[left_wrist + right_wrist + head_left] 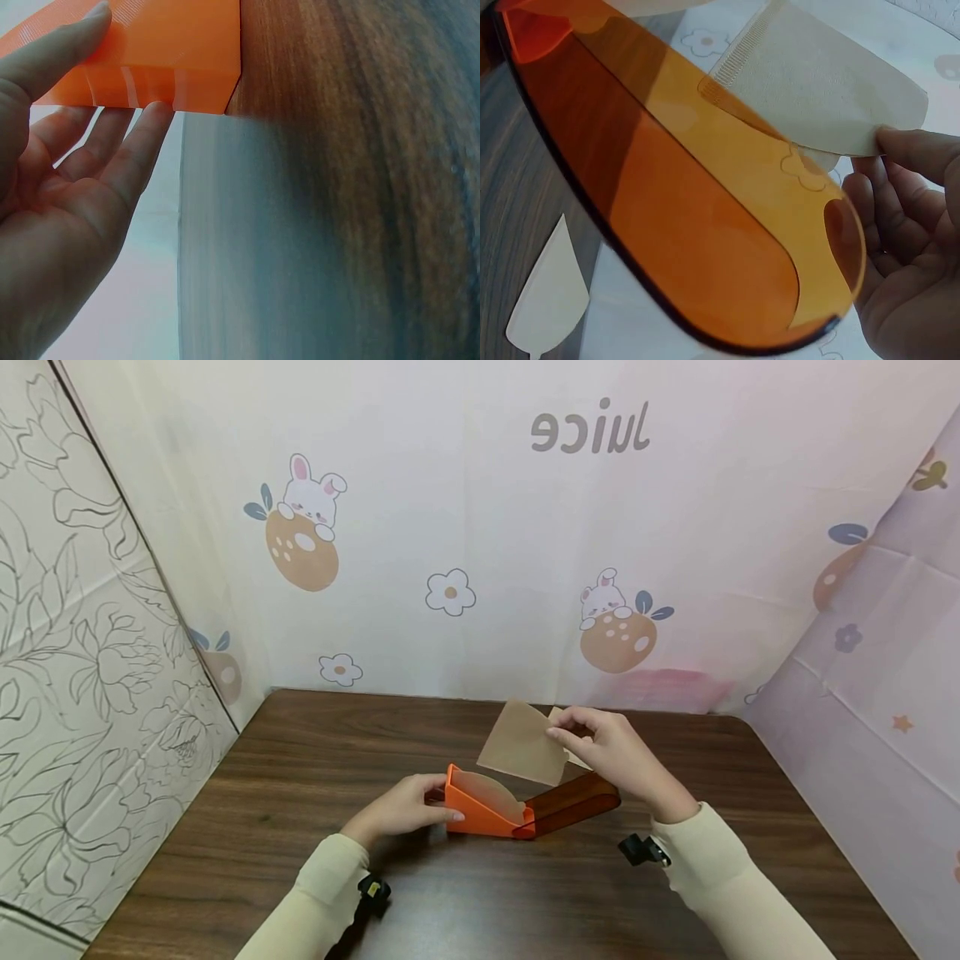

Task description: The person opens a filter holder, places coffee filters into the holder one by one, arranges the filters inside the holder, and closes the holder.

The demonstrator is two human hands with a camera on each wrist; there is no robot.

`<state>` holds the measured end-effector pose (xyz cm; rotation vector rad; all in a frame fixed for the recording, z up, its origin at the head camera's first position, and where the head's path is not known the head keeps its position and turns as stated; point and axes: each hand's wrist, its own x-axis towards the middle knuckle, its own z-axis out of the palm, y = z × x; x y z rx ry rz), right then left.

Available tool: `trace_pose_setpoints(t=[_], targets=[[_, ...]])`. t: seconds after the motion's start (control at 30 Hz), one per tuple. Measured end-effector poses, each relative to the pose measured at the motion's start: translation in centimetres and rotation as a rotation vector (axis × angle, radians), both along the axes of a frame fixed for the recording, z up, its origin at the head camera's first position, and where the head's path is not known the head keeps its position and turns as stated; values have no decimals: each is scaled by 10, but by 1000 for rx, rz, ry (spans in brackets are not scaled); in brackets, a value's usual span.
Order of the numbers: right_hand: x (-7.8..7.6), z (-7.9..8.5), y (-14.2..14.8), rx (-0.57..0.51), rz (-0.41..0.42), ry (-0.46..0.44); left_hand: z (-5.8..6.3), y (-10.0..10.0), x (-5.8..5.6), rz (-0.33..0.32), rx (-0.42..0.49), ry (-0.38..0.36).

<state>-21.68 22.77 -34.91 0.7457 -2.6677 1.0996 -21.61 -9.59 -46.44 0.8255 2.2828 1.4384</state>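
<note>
My left hand [408,807] grips the closed end of an orange coffee filter holder [480,810], thumb on one side and fingers against another. In the left wrist view, the thumb and fingertips touch the holder [169,60]. Tan filter paper [487,792] stands inside it. Its see-through amber lid [577,802] is swung open to the right. Above the lid, my right hand [611,747] pinches a tan paper coffee filter [525,743] by its edge between thumb and fingers. The right wrist view shows this filter [825,82] with its crimped seam, partly behind the amber lid [697,202].
A paler paper piece [577,760] shows behind the held filter. In the right wrist view, a pale pointed piece [551,296] appears at lower left. The dark wood table [300,760] meets a printed cloth backdrop [390,527] at its far edge.
</note>
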Motion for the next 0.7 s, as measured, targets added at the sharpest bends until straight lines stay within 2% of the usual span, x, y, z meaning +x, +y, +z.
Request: trace_pose_setpoints(t=[0.2,0.7], targets=[[3,0,-7,-36,39,-35,-1,0,0,4,-3,-2],[2,-13,-21,-4,98,-22,-2,-1,-2,-7,-40,8]])
